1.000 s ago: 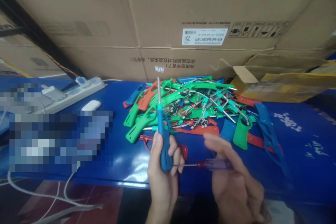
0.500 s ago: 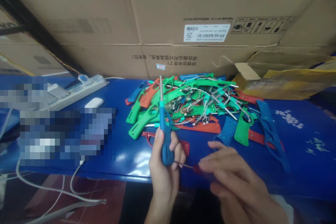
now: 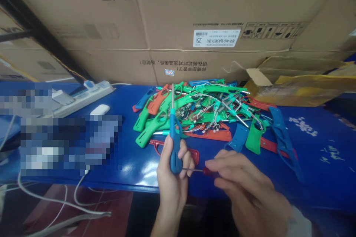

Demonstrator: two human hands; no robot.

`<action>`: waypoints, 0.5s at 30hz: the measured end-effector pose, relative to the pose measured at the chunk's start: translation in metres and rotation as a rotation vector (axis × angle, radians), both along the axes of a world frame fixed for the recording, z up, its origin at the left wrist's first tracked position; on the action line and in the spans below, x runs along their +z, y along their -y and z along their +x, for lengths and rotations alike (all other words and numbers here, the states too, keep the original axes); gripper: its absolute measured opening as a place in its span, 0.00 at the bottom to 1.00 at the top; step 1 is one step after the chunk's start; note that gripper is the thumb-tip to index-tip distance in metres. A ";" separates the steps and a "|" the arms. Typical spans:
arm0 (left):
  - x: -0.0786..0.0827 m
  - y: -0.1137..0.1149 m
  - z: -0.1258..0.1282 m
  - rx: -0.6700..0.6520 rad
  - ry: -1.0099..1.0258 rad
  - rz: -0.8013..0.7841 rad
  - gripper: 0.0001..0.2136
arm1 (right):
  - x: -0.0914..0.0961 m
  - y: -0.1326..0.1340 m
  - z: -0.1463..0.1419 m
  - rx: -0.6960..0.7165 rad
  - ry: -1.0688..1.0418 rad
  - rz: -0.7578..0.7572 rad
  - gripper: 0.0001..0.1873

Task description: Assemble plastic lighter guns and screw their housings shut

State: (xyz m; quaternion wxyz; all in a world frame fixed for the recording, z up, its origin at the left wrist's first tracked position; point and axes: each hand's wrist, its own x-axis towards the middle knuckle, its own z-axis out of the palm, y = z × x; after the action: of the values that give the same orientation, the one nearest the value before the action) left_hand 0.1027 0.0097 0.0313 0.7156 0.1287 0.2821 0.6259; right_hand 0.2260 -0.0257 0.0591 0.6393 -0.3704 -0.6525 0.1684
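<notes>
My left hand (image 3: 174,176) is wrapped round a blue gas lighter (image 3: 176,152), its metal tube pointing up and away from me. A screwdriver (image 3: 205,171) with a red handle is in the fingers of my right hand (image 3: 244,185). Its thin shaft reaches left to the lower right edge of the lighter's handle; the tip itself is hidden there. Behind my hands spreads a pile of green, red, orange and blue lighter shells, metal tubes and wired parts (image 3: 205,111).
A large cardboard box (image 3: 155,26) stands upright behind the pile. At the right back sits a smaller open carton (image 3: 294,89) with yellow tape. On the left are a white power strip (image 3: 80,98), a white mouse-like object (image 3: 100,110) and loose cables (image 3: 69,202) over the table edge.
My right fingers have shifted on the red screwdriver handle, and its shaft now lies more level. The left hand still holds the lighter in nearly the same place.
</notes>
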 end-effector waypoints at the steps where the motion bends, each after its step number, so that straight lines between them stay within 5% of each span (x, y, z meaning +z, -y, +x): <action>1: -0.001 0.000 0.000 0.003 -0.005 0.007 0.20 | -0.003 0.000 -0.001 -0.019 0.003 -0.014 0.08; 8: -0.002 0.001 0.002 0.072 -0.059 0.003 0.16 | -0.009 -0.001 0.004 -0.200 0.144 0.006 0.07; 15: -0.001 0.002 0.002 0.033 -0.150 0.041 0.15 | 0.005 0.009 0.058 0.002 0.607 -0.025 0.05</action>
State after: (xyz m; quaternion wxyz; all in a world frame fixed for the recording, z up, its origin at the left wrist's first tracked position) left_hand 0.1052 0.0072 0.0307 0.6794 0.1853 0.3241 0.6317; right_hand 0.2841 -0.0352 0.0638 0.4103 -0.4110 -0.8120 0.0587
